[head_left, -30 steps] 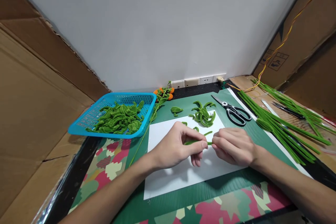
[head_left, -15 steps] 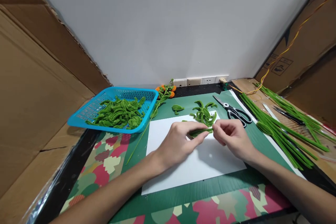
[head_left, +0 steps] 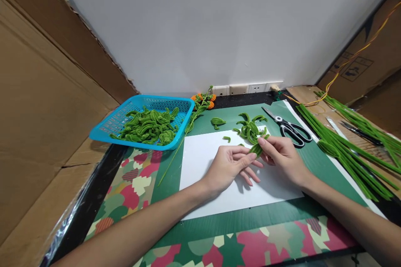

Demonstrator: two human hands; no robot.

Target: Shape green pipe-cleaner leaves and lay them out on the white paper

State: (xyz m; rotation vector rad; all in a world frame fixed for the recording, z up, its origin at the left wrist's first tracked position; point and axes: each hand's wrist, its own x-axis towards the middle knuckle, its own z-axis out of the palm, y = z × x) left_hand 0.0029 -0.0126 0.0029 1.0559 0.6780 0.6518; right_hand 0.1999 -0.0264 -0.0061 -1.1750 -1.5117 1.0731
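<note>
Between my two hands, over the white sheet (head_left: pixel 200 175), is a green pipe-cleaner leaf (head_left: pixel 257 149). My left hand (head_left: pixel 233 164) pinches its lower left end between thumb and index finger, with the other fingers spread below. My right hand (head_left: pixel 280 154) grips the upper right end with thumb and fingertips. Just behind the hands lies a small heap of curled green pipe-cleaner pieces (head_left: pixel 249 129). A single finished-looking leaf (head_left: pixel 217 122) rests to its left on the green mat (head_left: pixel 171 154). Short green snippets (head_left: pixel 227 138) are scattered on the sheet.
A blue basket (head_left: pixel 180 144) of green leaves stands at the left. Orange flowers on a green stem (head_left: pixel 203 102) lie beside it. Black-handled scissors (head_left: pixel 294 131) and long green pipe cleaners (head_left: pixel 347 154) are at the right. Wall sockets (head_left: pixel 257 88) line the back; cardboard flanks both sides.
The leaf has turned from lying level to a slant, and the left fingers have spread beneath it. Small snippets once behind my left hand now show. The whole view has shifted slightly.
</note>
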